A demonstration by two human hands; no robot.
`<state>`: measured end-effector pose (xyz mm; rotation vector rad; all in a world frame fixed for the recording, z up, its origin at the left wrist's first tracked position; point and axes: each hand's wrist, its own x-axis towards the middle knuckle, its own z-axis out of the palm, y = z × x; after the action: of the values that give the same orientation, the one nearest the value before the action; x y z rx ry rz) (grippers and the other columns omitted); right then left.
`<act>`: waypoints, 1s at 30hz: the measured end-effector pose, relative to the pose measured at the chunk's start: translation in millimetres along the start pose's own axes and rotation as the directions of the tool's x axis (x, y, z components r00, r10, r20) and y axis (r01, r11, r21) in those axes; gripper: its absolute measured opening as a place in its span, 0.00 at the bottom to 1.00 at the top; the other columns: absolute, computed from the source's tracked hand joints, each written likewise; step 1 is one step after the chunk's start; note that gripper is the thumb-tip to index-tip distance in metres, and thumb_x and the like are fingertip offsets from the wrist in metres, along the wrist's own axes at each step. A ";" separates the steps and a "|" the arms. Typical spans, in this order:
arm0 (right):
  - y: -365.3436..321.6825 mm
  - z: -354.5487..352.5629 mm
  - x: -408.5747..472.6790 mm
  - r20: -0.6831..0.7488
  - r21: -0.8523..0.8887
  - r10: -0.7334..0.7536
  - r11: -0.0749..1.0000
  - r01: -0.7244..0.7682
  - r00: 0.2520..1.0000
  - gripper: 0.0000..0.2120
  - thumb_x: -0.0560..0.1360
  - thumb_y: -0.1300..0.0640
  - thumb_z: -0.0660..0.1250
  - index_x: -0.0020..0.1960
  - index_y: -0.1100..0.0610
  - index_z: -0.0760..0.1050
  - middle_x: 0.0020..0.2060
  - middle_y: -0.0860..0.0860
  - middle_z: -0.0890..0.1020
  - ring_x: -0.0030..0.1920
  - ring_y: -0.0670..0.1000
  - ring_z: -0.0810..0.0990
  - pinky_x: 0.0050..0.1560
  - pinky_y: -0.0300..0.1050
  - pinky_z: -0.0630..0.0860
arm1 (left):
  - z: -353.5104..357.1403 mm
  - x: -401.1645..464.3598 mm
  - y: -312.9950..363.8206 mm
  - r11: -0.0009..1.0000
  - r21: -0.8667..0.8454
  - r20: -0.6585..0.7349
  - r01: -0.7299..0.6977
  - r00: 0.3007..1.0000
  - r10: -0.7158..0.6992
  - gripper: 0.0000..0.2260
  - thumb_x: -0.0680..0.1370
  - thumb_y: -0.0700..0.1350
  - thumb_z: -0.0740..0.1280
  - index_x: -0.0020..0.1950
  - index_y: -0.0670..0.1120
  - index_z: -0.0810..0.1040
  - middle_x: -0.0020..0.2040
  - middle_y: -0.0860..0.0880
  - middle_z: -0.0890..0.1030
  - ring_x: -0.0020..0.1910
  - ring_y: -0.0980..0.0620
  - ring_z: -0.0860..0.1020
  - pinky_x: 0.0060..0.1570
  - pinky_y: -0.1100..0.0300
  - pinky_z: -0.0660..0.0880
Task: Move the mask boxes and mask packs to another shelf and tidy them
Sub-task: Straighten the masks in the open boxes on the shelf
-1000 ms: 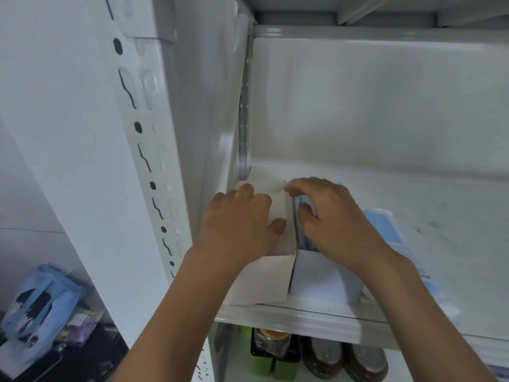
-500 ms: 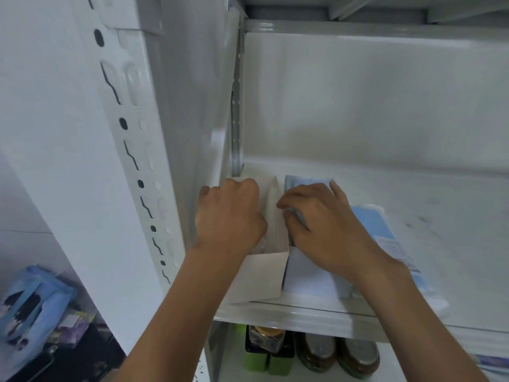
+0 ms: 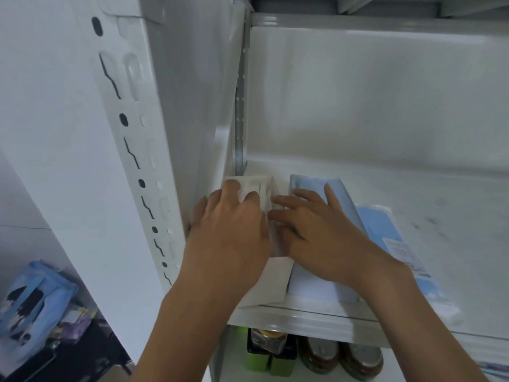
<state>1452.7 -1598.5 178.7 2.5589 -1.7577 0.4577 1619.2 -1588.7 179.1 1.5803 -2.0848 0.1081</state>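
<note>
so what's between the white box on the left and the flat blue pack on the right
In the head view, an upright pale blue mask box stands between the white cardboard box and the flat blue mask pack.

I see a white perforated upright post (image 3: 137, 172) just left of where the grip sits, running up past the top of frame. Directly below the grip, under the shelf's front lip (image 3: 316, 323), stand green containers (image 3: 259, 359) and two lidded jars (image 3: 341, 357) side by side. Far down to the left lies a blue printed bag (image 3: 30, 304), with small colourful packets (image 3: 74, 321) just beside it.
</note>
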 end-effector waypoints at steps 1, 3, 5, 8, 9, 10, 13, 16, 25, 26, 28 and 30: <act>-0.9 -0.3 -0.1 0.010 0.013 -0.005 1.000 0.005 1.000 0.21 0.81 0.53 0.53 0.71 0.43 0.72 0.76 0.42 0.66 0.79 0.51 0.54 0.74 0.61 0.31 | 0.9 -5.9 1.4 1.000 -0.027 -0.022 0.006 1.000 -0.006 0.14 0.82 0.49 0.56 0.57 0.46 0.79 0.63 0.45 0.75 0.58 0.42 0.77 0.59 0.46 0.74; -1.3 -0.9 -0.1 0.017 0.060 -0.014 0.998 0.013 1.000 0.19 0.79 0.54 0.53 0.66 0.44 0.75 0.68 0.40 0.74 0.78 0.51 0.57 0.74 0.63 0.31 | 6.1 -13.4 4.1 0.997 -0.068 0.001 0.043 0.999 -0.043 0.15 0.81 0.48 0.55 0.56 0.46 0.79 0.62 0.46 0.76 0.57 0.43 0.77 0.56 0.47 0.76; 0.3 -0.8 0.2 0.013 0.090 -0.013 0.996 0.012 1.000 0.17 0.78 0.54 0.54 0.62 0.45 0.75 0.61 0.40 0.78 0.76 0.49 0.59 0.74 0.63 0.32 | 12.9 -12.1 3.7 0.984 -0.160 0.032 0.083 0.996 -0.079 0.15 0.79 0.46 0.56 0.58 0.45 0.79 0.63 0.48 0.75 0.57 0.45 0.76 0.51 0.47 0.78; 3.1 -0.4 -0.2 -0.035 0.136 0.008 0.991 -0.004 0.999 0.17 0.80 0.56 0.57 0.67 0.47 0.73 0.58 0.42 0.79 0.72 0.47 0.64 0.74 0.61 0.33 | 19.0 -1.5 -3.0 0.969 -0.244 0.024 0.032 0.999 -0.027 0.14 0.76 0.38 0.60 0.58 0.41 0.81 0.63 0.48 0.75 0.52 0.45 0.78 0.47 0.46 0.79; 3.2 -0.5 -0.2 -0.057 0.148 0.009 0.989 -0.001 0.998 0.17 0.80 0.55 0.57 0.67 0.48 0.73 0.56 0.42 0.79 0.69 0.46 0.66 0.75 0.60 0.34 | 19.9 1.9 -5.9 0.966 -0.260 0.033 -0.003 0.999 0.013 0.15 0.76 0.36 0.61 0.60 0.41 0.81 0.65 0.47 0.75 0.55 0.45 0.78 0.50 0.46 0.79; 3.0 -1.1 0.0 -0.075 0.164 0.010 0.986 0.002 0.997 0.16 0.81 0.55 0.57 0.67 0.47 0.73 0.56 0.43 0.80 0.68 0.45 0.68 0.75 0.60 0.36 | 19.6 4.1 -8.3 0.961 -0.275 0.044 -0.032 0.998 0.046 0.17 0.77 0.35 0.60 0.62 0.41 0.81 0.68 0.46 0.75 0.60 0.44 0.77 0.55 0.46 0.78; 10.6 -6.6 -2.4 -0.163 0.276 0.037 0.961 0.009 0.986 0.16 0.83 0.54 0.57 0.69 0.46 0.73 0.62 0.42 0.80 0.66 0.43 0.71 0.78 0.55 0.51 | 14.5 1.1 -11.8 0.962 -0.251 0.009 -0.109 0.993 0.115 0.18 0.80 0.39 0.58 0.66 0.43 0.80 0.71 0.45 0.74 0.67 0.44 0.75 0.66 0.44 0.73; 35.1 -19.5 -11.1 -0.319 0.341 0.089 0.940 0.027 0.944 0.16 0.81 0.59 0.60 0.64 0.48 0.79 0.60 0.40 0.80 0.62 0.41 0.75 0.64 0.27 0.62 | 6.8 -8.0 -3.1 0.948 -0.174 -0.122 -0.267 0.961 0.248 0.19 0.79 0.44 0.55 0.62 0.48 0.81 0.63 0.49 0.80 0.61 0.50 0.78 0.68 0.46 0.72; 70.4 -7.5 -37.5 -0.352 0.399 0.280 0.908 -0.128 0.893 0.17 0.79 0.64 0.63 0.60 0.47 0.79 0.58 0.40 0.78 0.53 0.35 0.71 0.51 0.18 0.60 | 9.0 -3.2 5.2 0.959 -0.143 -0.008 -0.244 0.969 0.245 0.15 0.83 0.52 0.51 0.63 0.55 0.74 0.48 0.57 0.80 0.42 0.55 0.78 0.44 0.56 0.78; 70.6 -4.9 -39.6 -0.350 0.417 0.287 0.900 -0.126 0.892 0.17 0.79 0.64 0.63 0.60 0.46 0.79 0.58 0.38 0.78 0.52 0.33 0.71 0.50 0.18 0.60 | 7.5 -4.3 3.0 0.966 -0.132 -0.016 -0.224 0.975 0.224 0.15 0.83 0.52 0.51 0.63 0.55 0.75 0.48 0.58 0.80 0.42 0.55 0.78 0.43 0.56 0.78; 70.7 -2.6 -41.9 -0.353 0.449 0.301 0.885 -0.122 0.886 0.17 0.80 0.63 0.62 0.60 0.45 0.78 0.57 0.31 0.75 0.55 0.27 0.70 0.49 0.18 0.61 | 3.7 -3.6 -0.9 0.980 -0.063 0.007 -0.187 0.982 0.188 0.16 0.82 0.54 0.50 0.56 0.56 0.77 0.48 0.58 0.79 0.43 0.57 0.78 0.43 0.58 0.78; 70.4 -1.9 -42.5 -0.349 0.461 0.295 0.880 -0.111 0.890 0.17 0.80 0.64 0.62 0.60 0.45 0.78 0.55 0.27 0.72 0.56 0.24 0.68 0.49 0.18 0.61 | 1.1 2.4 -1.5 0.988 -0.024 0.069 -0.153 0.986 0.154 0.18 0.81 0.56 0.49 0.50 0.56 0.78 0.47 0.58 0.77 0.44 0.58 0.76 0.44 0.60 0.77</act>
<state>1373.9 -1585.5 159.0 2.2528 -1.9340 1.4266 1619.7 -1591.7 178.8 1.4303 -2.2545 0.0883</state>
